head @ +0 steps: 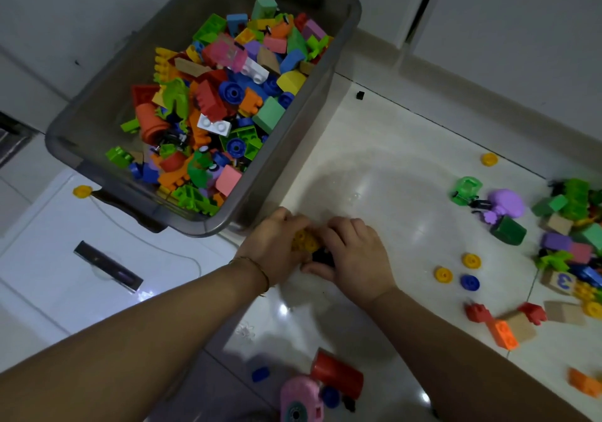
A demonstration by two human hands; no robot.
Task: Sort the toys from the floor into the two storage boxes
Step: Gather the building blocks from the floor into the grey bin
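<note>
A grey storage box (345,27) stands at the upper left, filled with many coloured building blocks. Just below its near corner, my left hand (273,249) and my right hand (355,255) meet on the floor. Between them sits a yellow studded block (304,241) with a black piece (322,255) beside it; both hands curl around these pieces. More toys lie scattered on the white tiled floor (391,167): yellow wheels (471,261), a blue wheel (469,282), a purple toy (506,203) and a heap of blocks (573,226) at the right edge.
A white box lid (65,258) with a dark handle lies at the left, a yellow wheel (82,190) on it. A red cylinder (337,374) and a pink toy (301,400) lie at the bottom. White cabinet doors (521,30) line the back.
</note>
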